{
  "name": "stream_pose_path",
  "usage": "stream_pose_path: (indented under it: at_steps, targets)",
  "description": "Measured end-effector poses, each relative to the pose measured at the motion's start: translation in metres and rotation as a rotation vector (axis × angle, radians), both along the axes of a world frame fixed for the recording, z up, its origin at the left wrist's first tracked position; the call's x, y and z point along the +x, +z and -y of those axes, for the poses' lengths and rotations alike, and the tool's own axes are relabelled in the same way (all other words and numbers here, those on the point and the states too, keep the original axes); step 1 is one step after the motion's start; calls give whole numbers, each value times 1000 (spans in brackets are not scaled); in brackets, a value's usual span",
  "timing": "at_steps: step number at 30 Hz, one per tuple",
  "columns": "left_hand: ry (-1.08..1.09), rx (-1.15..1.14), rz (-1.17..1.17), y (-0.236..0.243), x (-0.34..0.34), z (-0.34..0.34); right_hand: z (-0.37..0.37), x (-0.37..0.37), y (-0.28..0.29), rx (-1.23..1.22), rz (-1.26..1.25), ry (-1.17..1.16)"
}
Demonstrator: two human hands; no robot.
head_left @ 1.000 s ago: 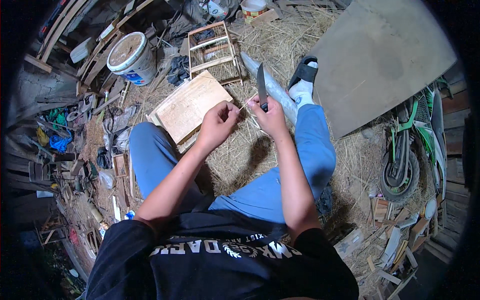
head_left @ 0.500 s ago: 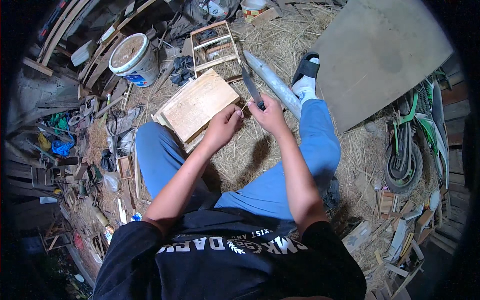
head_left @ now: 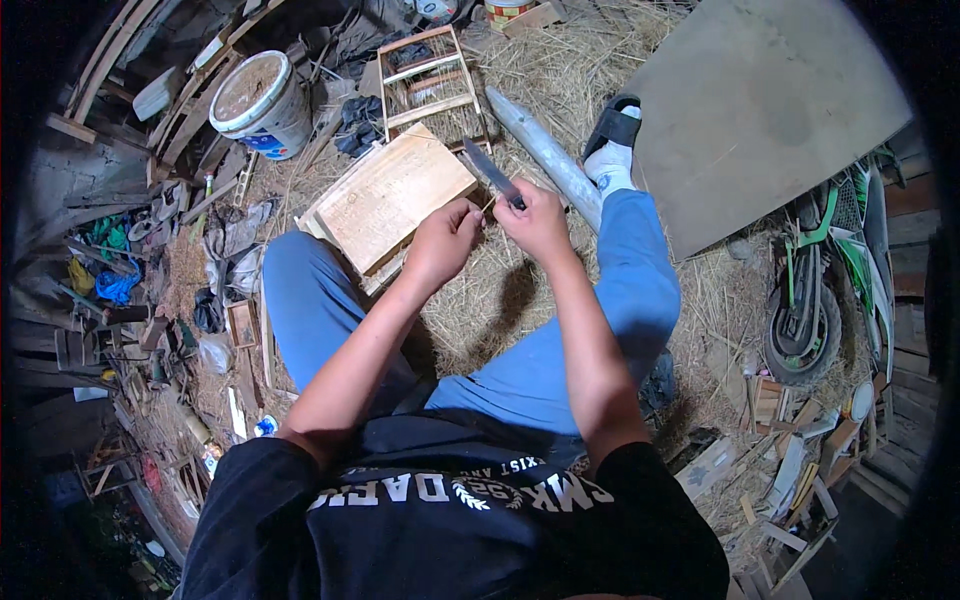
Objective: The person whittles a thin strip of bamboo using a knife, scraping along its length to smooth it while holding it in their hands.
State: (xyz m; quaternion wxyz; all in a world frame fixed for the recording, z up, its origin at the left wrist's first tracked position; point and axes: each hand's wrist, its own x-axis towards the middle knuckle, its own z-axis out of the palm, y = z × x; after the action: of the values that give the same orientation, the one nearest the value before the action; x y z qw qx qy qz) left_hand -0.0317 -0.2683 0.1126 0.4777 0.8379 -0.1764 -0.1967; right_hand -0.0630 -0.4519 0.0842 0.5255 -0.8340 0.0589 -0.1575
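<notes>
My right hand (head_left: 535,220) is closed round the dark handle of a knife (head_left: 487,170), whose blade angles up and to the left. My left hand (head_left: 448,240), close on its left, pinches a thin wooden stick (head_left: 486,208) that reaches across to the knife hand. Just beyond my left hand lies a pale wooden board (head_left: 390,200) on other wood pieces, between my bent legs. A grey pole or pipe (head_left: 545,150) lies beyond my right hand, alongside my sandalled foot.
A wooden frame cage (head_left: 425,85) stands beyond the board, with a white bucket (head_left: 255,105) to its left. A large flat sheet (head_left: 760,120) and a green motorbike (head_left: 810,300) are at the right. Straw (head_left: 470,320) and scraps cover the ground around my legs.
The knife blade has tilted from nearly upright to angled toward the left, over the board's corner. My two hands have stayed close together, shifting only slightly.
</notes>
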Motion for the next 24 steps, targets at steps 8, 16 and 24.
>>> stream_pose_path:
  at_steps: [8,16,24]
  targets:
    - [-20,59,31,-13,13,-5,-2,7,-20,-79,-67,6]
    - [11,30,-59,-13,16,-41,-16,22,-22,-78,-96,98]
    - [147,216,164,-35,-1,-115,-50,37,-29,-109,-192,-33]
